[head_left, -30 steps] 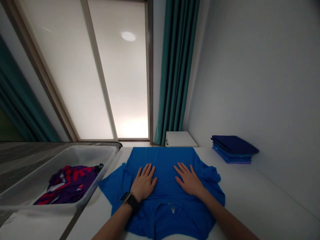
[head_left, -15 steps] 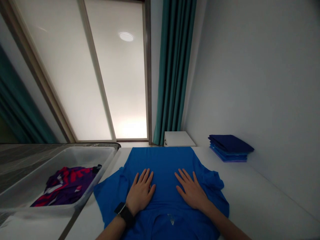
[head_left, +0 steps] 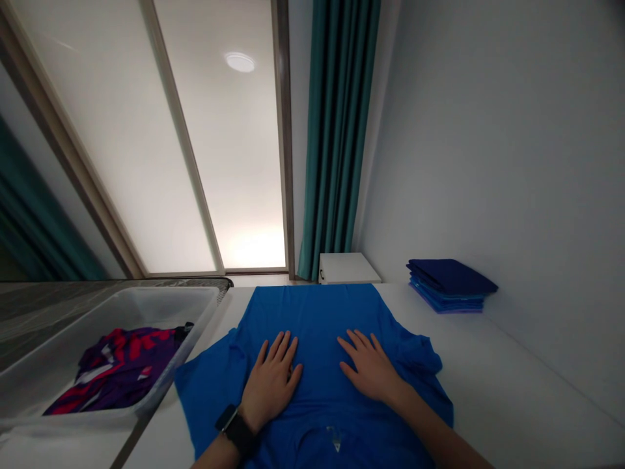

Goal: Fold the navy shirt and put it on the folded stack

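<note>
A blue T-shirt (head_left: 317, 312) lies spread on the white table, its neckline with a small printed label towards me and its hem at the far side. My left hand (head_left: 271, 381) rests flat on the left half of the shirt, fingers spread; a dark smartwatch (head_left: 234, 426) is on that wrist. On the right half, my right hand (head_left: 368, 365) also lies palm down with its fingers apart. Neither hand grips the fabric. The right sleeve (head_left: 422, 355) is bunched in wrinkles, while the left sleeve (head_left: 205, 371) spreads outward.
A translucent plastic bin (head_left: 195, 312) on the left holds a crumpled purple and red garment (head_left: 127, 368). Folded blue clothes (head_left: 449, 283) are stacked at the back right by the wall. Beyond the white table (head_left: 508, 384) stand a low white cabinet (head_left: 349, 267) and a teal curtain (head_left: 336, 143).
The camera view has shifted slightly. Both hands stay flat on the shirt in nearly the same places, and the shirt's layout looks almost unchanged.
</note>
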`<state>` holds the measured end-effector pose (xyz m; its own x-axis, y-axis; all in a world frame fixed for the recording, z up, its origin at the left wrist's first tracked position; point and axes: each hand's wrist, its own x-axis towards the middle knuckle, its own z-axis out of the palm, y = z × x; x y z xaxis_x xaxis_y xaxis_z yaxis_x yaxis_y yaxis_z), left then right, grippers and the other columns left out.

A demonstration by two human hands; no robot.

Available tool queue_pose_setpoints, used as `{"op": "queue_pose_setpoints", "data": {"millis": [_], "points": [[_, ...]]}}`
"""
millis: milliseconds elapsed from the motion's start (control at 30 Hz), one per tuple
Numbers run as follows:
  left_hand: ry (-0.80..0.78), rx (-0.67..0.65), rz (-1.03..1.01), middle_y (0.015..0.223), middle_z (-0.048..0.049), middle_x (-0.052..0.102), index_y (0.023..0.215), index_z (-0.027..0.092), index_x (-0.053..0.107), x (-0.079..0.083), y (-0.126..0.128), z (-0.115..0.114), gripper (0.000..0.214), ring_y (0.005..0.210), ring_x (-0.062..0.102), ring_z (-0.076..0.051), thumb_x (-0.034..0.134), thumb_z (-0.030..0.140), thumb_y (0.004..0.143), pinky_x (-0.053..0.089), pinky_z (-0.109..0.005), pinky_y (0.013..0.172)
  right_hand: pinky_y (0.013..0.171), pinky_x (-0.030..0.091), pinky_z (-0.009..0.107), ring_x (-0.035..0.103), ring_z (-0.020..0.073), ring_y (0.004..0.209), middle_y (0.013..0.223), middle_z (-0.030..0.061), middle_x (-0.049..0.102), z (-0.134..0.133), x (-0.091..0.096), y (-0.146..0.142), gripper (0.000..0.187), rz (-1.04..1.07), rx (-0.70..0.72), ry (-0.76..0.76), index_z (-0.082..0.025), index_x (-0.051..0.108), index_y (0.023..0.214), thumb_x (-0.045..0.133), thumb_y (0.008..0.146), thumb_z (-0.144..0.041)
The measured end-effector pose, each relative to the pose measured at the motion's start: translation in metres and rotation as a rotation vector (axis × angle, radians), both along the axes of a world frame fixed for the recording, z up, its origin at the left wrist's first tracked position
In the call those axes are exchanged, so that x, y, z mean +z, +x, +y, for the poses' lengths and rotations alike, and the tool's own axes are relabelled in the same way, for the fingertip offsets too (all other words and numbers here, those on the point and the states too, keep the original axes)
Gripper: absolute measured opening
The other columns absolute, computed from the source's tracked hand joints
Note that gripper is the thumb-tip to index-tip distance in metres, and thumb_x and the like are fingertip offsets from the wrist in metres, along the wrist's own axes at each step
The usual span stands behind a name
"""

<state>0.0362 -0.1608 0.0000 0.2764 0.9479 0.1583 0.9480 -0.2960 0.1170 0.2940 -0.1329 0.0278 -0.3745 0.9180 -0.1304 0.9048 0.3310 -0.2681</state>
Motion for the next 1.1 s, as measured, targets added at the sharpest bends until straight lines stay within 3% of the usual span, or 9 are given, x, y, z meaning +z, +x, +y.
{"op": "queue_pose_setpoints", "data": {"millis": [200,333,600,700,833,967,1100], "points": [[0.043,-0.002,-0.010,0.152,-0.0059,0.036,0.147,0.022,0.038,-0.001,-0.001,0.000,0.056,0.142,0.031,-0.025,0.027,0.049,0.099,0.026,-0.051,0.116,0.118,0.013,0.043,0.020,0.0221,0.145,0.157,0.0054,0.028,0.014,0.012,-0.056,0.056,0.092,0.229,0.058,-0.024,0.035,0.148,0.032,0.095,-0.041],[0.057,0.000,-0.001,0.152,-0.0071,0.036,0.146,0.018,0.040,-0.003,-0.001,-0.001,0.055,0.141,0.032,-0.025,0.029,0.044,0.099,0.026,-0.050,0.116,0.118,0.012,0.043,0.018,0.0221,0.145,0.158,0.0063,0.024,0.016,0.005,-0.087,0.057,0.121,0.275,0.133,-0.020,0.032,0.150,0.030,0.096,-0.040],[0.106,0.023,-0.064,0.149,-0.0090,0.043,0.143,0.017,0.043,-0.004,-0.004,-0.002,0.052,0.139,0.037,-0.024,0.039,0.037,0.096,0.030,-0.048,0.115,0.119,0.005,0.047,0.013,0.0215,0.146,0.158,0.0074,0.020,0.020,-0.025,-0.091,0.058,0.087,0.285,0.180,-0.017,0.029,0.151,0.022,0.099,-0.042],[0.168,0.067,-0.122,0.146,-0.0084,0.047,0.142,0.018,0.044,0.003,-0.020,-0.002,0.050,0.138,0.038,-0.024,0.042,0.035,0.095,0.030,-0.047,0.115,0.119,0.006,0.047,0.013,0.0212,0.146,0.158,0.0069,0.020,0.019,-0.023,-0.090,0.059,0.083,0.273,0.172,-0.017,0.028,0.151,0.019,0.100,-0.045],[0.246,0.135,-0.201,0.146,-0.0093,0.047,0.142,0.019,0.044,0.009,-0.062,-0.004,0.048,0.138,0.039,-0.025,0.040,0.035,0.096,0.030,-0.049,0.115,0.119,0.005,0.046,0.012,0.0214,0.147,0.158,0.0053,0.019,0.017,-0.018,-0.092,0.062,0.073,0.260,0.142,-0.018,0.027,0.151,0.018,0.099,-0.050],[0.222,0.199,-0.276,0.144,-0.0128,0.049,0.139,0.016,0.047,0.004,-0.104,-0.015,0.049,0.135,0.042,-0.027,0.041,0.038,0.096,0.033,-0.050,0.113,0.119,0.004,0.046,0.012,0.0209,0.147,0.159,0.0051,0.018,0.017,-0.016,-0.093,0.061,0.060,0.254,0.116,-0.018,0.027,0.151,0.019,0.099,-0.049],[0.226,0.203,-0.395,0.135,-0.0119,0.057,0.131,0.018,0.055,0.001,-0.122,-0.027,0.043,0.127,0.051,-0.026,0.042,0.037,0.095,0.039,-0.049,0.109,0.119,0.007,0.047,0.014,0.0217,0.146,0.158,0.0050,0.020,0.015,-0.015,-0.095,0.058,0.050,0.241,0.101,-0.019,0.030,0.150,0.023,0.099,-0.046]]}}
